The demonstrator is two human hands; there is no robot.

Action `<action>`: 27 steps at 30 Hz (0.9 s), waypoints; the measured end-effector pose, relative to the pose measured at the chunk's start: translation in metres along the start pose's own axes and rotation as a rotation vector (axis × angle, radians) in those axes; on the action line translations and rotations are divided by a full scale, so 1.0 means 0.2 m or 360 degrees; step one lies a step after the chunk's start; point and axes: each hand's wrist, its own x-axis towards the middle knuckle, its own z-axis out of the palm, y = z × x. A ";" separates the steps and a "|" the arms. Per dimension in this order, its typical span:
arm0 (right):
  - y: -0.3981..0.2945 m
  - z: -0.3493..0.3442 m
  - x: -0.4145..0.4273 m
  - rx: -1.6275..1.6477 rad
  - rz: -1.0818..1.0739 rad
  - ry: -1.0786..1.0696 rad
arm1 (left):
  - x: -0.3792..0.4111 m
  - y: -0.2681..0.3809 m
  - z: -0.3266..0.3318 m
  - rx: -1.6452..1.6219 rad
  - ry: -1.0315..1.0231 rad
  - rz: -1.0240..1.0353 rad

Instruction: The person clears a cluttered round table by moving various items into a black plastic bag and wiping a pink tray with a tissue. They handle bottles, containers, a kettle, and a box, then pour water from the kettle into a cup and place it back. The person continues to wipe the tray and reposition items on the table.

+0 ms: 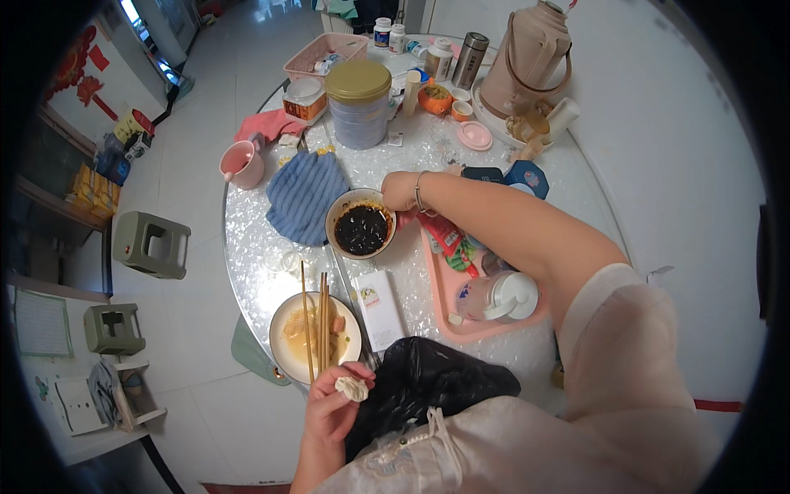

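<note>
A piece of pale steamed bun or dough (352,388) is pinched in the fingers of my left hand (330,398), near the table's front edge. Just beyond that hand, several wooden chopsticks (324,321) rest across a white dish (281,355) with broth and bits of food. My right hand (400,192) reaches across the table and curls at the right rim of a bowl (331,234); its fingertips are partly hidden. Dark, glossy sauce (363,230) fills much of the bowl. A blue ribbed cloth (305,196) lies against the bowl's left side.
A pink tray (447,327) with a lidded plastic jug (503,296) and packets sits under my right arm. Near me are a black plastic bag (432,370) and a white box (379,312). Farther back stand a gold-lidded canister (359,117), a pink mug (244,165) and a large thermos jug (524,55).
</note>
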 end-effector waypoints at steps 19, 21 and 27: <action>0.39 -0.21 -1.45 0.1229 -0.0855 0.1422 | 0.05 -0.01 0.22 0.0140 -0.0308 -0.0127; 0.60 -0.01 -1.55 0.1551 -0.0715 0.1723 | 0.05 -0.03 0.25 0.0174 -0.0357 -0.0173; 1.20 0.82 -1.32 0.2025 -0.0032 0.1471 | 0.00 -0.01 0.30 0.0325 -0.0348 -0.0241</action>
